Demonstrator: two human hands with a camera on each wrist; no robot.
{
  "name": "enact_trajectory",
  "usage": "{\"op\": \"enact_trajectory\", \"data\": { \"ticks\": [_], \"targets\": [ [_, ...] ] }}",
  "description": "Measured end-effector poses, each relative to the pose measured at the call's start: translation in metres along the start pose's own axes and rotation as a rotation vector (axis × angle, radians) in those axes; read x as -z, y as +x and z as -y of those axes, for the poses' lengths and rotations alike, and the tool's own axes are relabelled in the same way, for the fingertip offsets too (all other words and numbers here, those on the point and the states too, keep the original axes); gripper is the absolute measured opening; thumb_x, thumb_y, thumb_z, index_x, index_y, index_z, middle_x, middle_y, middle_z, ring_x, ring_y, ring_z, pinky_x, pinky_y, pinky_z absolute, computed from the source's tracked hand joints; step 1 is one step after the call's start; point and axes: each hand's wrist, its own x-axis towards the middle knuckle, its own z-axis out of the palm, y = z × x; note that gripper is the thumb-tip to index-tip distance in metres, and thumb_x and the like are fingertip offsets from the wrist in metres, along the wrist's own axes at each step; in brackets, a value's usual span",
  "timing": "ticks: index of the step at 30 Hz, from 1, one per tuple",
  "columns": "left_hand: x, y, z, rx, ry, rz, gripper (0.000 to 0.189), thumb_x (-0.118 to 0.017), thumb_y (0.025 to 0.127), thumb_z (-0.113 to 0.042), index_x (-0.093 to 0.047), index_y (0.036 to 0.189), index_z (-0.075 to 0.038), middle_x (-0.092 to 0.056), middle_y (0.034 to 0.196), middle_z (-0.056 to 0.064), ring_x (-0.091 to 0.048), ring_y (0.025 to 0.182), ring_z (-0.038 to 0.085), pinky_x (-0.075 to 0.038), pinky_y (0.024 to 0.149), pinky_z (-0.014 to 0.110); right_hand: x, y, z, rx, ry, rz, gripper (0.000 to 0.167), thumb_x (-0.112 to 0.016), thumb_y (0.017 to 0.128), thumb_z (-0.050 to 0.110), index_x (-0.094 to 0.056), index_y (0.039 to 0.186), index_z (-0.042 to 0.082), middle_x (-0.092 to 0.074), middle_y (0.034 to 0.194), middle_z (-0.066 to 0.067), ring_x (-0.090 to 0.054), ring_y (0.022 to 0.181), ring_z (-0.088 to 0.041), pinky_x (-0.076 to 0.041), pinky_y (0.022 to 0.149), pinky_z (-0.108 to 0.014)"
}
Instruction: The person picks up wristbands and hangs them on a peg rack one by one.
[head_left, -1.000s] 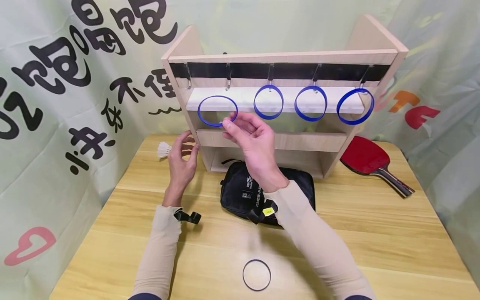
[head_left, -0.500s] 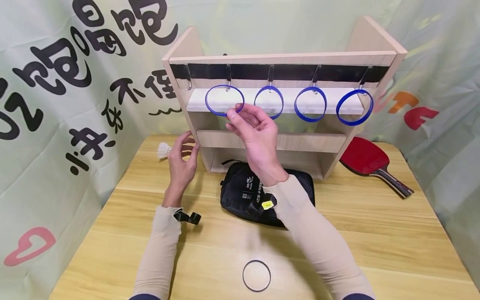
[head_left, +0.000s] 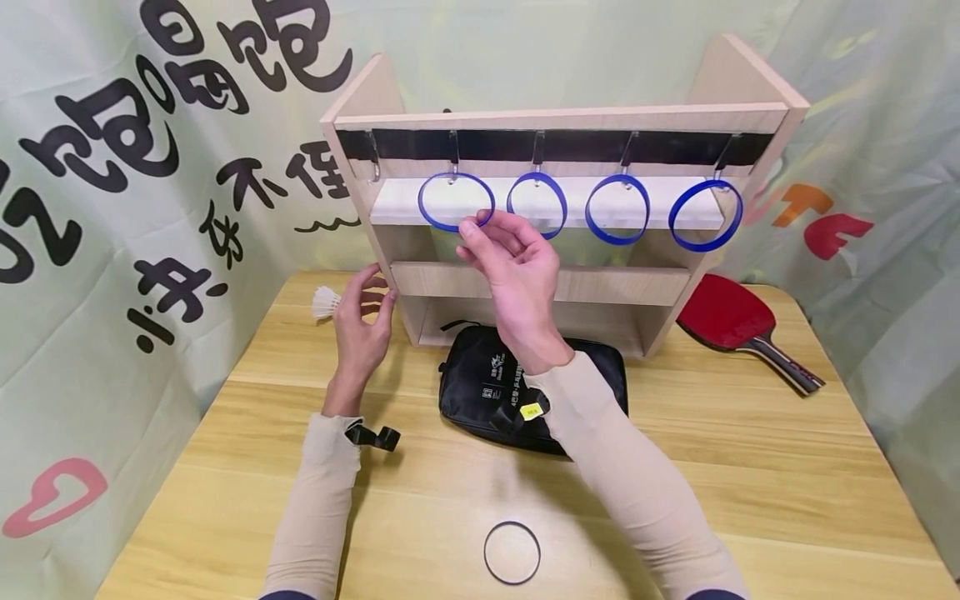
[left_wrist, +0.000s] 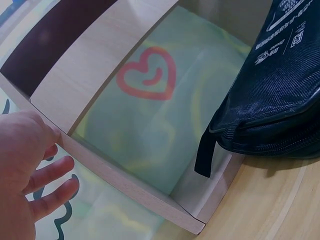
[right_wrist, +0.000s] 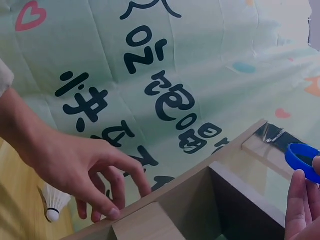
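My right hand [head_left: 521, 279] pinches a blue ring [head_left: 441, 225] between thumb and fingertips, in front of the second hook [head_left: 453, 162] from the left. The ring's top edge overlaps that hook's tip in the head view. Three more blue rings, one of them the rightmost ring [head_left: 701, 247], hang from the hooks to the right. My left hand [head_left: 362, 321] touches the left side panel of the wooden shelf [head_left: 540, 282], its fingers loosely bent; in the right wrist view its thumb and forefinger tips meet the panel's edge.
A bare hook [head_left: 376, 169] is at the far left of the black strip [head_left: 495, 145]. A black zip case [head_left: 468, 392] leans at the shelf's base. A shuttlecock [head_left: 325, 302] lies left, a red table tennis bat [head_left: 727, 312] right, and a thin dark ring [head_left: 487, 565] on the table [head_left: 420, 517] in front.
My right hand has moved up and slightly right, bringing the blue ring from below the second hook up to its tip. The left hand has stayed at the side panel.
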Motion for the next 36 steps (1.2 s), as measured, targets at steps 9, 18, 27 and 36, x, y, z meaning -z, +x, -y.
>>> {"op": "enact_trajectory", "data": {
  "ticks": [9, 18, 27, 36],
  "targets": [
    [0.001, -0.001, 0.000, 0.007, 0.002, 0.012, 0.043, -0.072, 0.102, 0.000, -0.064, 0.144, -0.001, -0.075, 0.119, 0.027, -0.075, 0.098, 0.040, -0.060, 0.082, 0.021, 0.002, -0.005, -0.003, 0.003, -0.005, -0.005, 0.025, -0.076, 0.094, -0.012, -0.075, 0.100, 0.013, -0.080, 0.093, 0.000, -0.080, 0.085, -0.013, -0.069, 0.082, -0.030],
    [0.001, -0.002, 0.001, 0.015, -0.006, 0.017, 0.043, -0.071, 0.102, 0.001, -0.063, 0.144, 0.000, -0.074, 0.120, 0.028, -0.075, 0.098, 0.042, -0.058, 0.083, 0.014, 0.004, -0.006, -0.009, 0.009, 0.017, -0.030, 0.025, -0.076, 0.094, -0.014, -0.075, 0.101, 0.010, -0.079, 0.095, 0.000, -0.080, 0.082, -0.014, -0.069, 0.080, -0.031],
    [0.001, -0.002, -0.001, 0.012, -0.004, 0.014, 0.043, -0.072, 0.102, 0.000, -0.064, 0.145, -0.002, -0.075, 0.120, 0.025, -0.075, 0.098, 0.037, -0.060, 0.083, 0.019, 0.010, -0.011, -0.009, 0.010, -0.023, 0.010, 0.025, -0.075, 0.095, -0.013, -0.075, 0.104, 0.010, -0.080, 0.097, 0.000, -0.080, 0.084, -0.015, -0.069, 0.083, -0.030],
    [-0.001, 0.000, 0.001, -0.007, -0.011, 0.003, 0.042, -0.072, 0.102, 0.001, -0.064, 0.144, -0.002, -0.076, 0.119, 0.023, -0.076, 0.097, 0.039, -0.060, 0.082, 0.019, 0.014, -0.021, -0.009, -0.009, -0.040, 0.046, 0.024, -0.073, 0.097, -0.012, -0.075, 0.108, 0.010, -0.081, 0.099, 0.000, -0.080, 0.086, -0.010, -0.068, 0.084, -0.029]
  ]
}}
